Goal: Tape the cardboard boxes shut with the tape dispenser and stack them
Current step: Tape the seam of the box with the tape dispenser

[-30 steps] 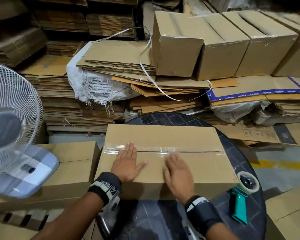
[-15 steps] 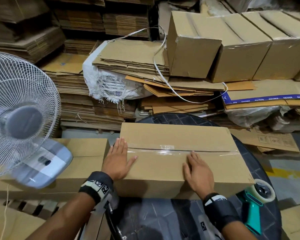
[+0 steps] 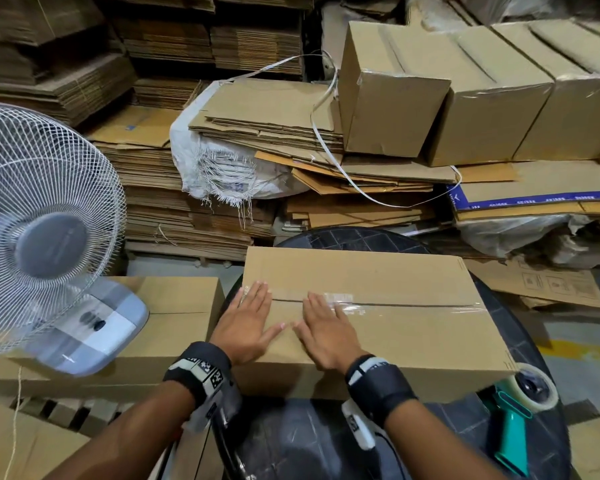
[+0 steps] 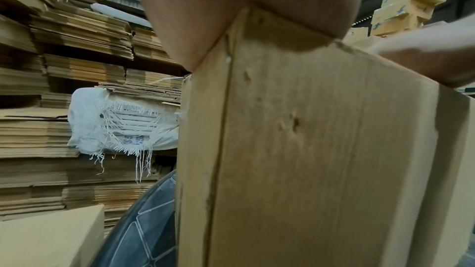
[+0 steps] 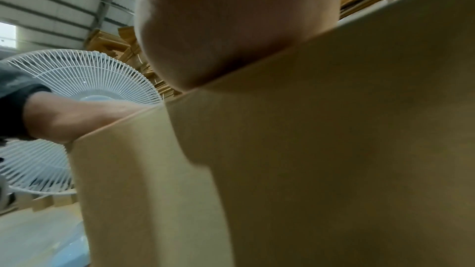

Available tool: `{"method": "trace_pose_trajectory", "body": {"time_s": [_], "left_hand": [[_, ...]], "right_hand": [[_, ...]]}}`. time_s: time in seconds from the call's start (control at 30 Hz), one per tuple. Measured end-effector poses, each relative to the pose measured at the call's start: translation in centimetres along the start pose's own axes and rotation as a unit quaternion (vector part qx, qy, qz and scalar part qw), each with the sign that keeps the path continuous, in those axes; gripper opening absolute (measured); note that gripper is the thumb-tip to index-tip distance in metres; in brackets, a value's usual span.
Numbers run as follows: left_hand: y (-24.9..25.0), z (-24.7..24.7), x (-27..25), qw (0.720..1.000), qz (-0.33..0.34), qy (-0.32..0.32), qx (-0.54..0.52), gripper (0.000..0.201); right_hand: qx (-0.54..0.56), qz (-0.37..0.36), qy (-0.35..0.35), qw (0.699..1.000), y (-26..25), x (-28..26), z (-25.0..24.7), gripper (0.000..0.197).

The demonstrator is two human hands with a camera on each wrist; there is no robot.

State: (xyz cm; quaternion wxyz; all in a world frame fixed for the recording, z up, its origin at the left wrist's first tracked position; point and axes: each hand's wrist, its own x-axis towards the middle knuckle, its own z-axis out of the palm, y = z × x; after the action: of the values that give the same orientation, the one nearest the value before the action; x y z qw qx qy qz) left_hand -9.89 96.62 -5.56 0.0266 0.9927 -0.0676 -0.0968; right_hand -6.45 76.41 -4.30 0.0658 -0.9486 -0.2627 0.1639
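A: where's the cardboard box (image 3: 368,299) sitting rn?

B: it's lying flat on the round black table (image 3: 520,344), long side running left to right. Clear tape (image 3: 347,304) is running along the centre seam, glare showing on it just right of the hands

A: & the hands?

B: both are lying palm-down on the lid, near-left part of the box. Left hand (image 3: 245,325) is sitting by the left end of the seam w/ fingers (image 3: 257,294) straight & spread, tips reaching the tape. Right hand (image 3: 326,332) is lying just beside it, fingers straight too, tips on the seam. Thumbs are pointing at each other, close but apart. Neither is pinching or curling round anything, just pressing flat

A: wrist cams adding anything?

B: not much. Left wrist view is showing the heel of the palm resting on the top edge at a box corner, box wall filling the frame. Right wrist view is the same, palm on the near top edge, w/ the other forearm at the left

A: tape dispenser?

B: tape dispenser (image 3: 520,414) is lying on the table at the near-right corner of the box, teal handle pointing near, roll just beside the box. Nobody's touching it

A: other stuff around?

B: white fan (image 3: 45,237) is standing at the left, its base on another closed box (image 3: 174,313) left of the table. Taped boxes (image 3: 482,98) are lining up far right on top of flat cardboard stacks (image 3: 264,129), w/ a torn white sack (image 3: 222,168) & a loose white strap (image 3: 326,143) draped over them
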Motion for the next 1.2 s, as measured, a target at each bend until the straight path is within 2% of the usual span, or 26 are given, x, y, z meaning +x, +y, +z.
{"method": "trace_pose_trajectory", "body": {"time_s": [0.1,0.23,0.37,0.47,0.57,0.7,0.87,1.07,1.13,1.2], "left_hand": [[0.0,0.0,0.1,1.000,-0.001,0.004,0.009,0.096],[0.0,0.2,0.3,1.000,-0.006,0.008,0.010,0.092],[0.3,0.2,0.5,1.000,-0.009,0.002,0.019,0.093],[0.5,0.3,0.5,0.999,-0.015,-0.004,0.029,0.093],[0.6,0.4,0.4,0.999,-0.021,-0.007,0.028,0.085],[0.6,0.7,0.7,1.000,-0.028,-0.005,0.012,0.091],[0.5,1.0,0.9,0.999,-0.035,-0.003,0.007,0.094],[0.7,1.1,0.9,0.999,-0.047,0.010,0.003,0.093],[1.1,1.0,0.8,0.998,-0.060,0.012,0.007,0.094],[1.5,0.8,0.9,0.997,-0.074,0.008,0.020,0.095]], "right_hand": [[0.011,0.052,-0.014,0.998,5.0,-1.4,-0.8,0.099],[0.030,0.162,-0.009,0.986,11.2,-3.4,-1.8,0.079],[0.065,0.238,0.016,0.969,9.7,-1.8,-1.5,0.076],[0.076,0.288,0.039,0.954,7.0,0.1,-0.9,0.091],[0.062,0.293,0.039,0.953,6.9,0.7,-0.5,0.107],[0.068,0.332,0.024,0.941,12.7,-1.4,-1.8,0.106],[0.051,0.427,0.034,0.902,19.9,-5.2,-4.0,0.105],[0.126,0.432,0.118,0.885,21.6,-6.1,-4.1,0.120],[0.147,0.424,0.158,0.880,22.7,-6.2,-3.7,0.112],[0.185,0.413,0.171,0.875,24.5,-6.4,-3.6,0.093]]}}
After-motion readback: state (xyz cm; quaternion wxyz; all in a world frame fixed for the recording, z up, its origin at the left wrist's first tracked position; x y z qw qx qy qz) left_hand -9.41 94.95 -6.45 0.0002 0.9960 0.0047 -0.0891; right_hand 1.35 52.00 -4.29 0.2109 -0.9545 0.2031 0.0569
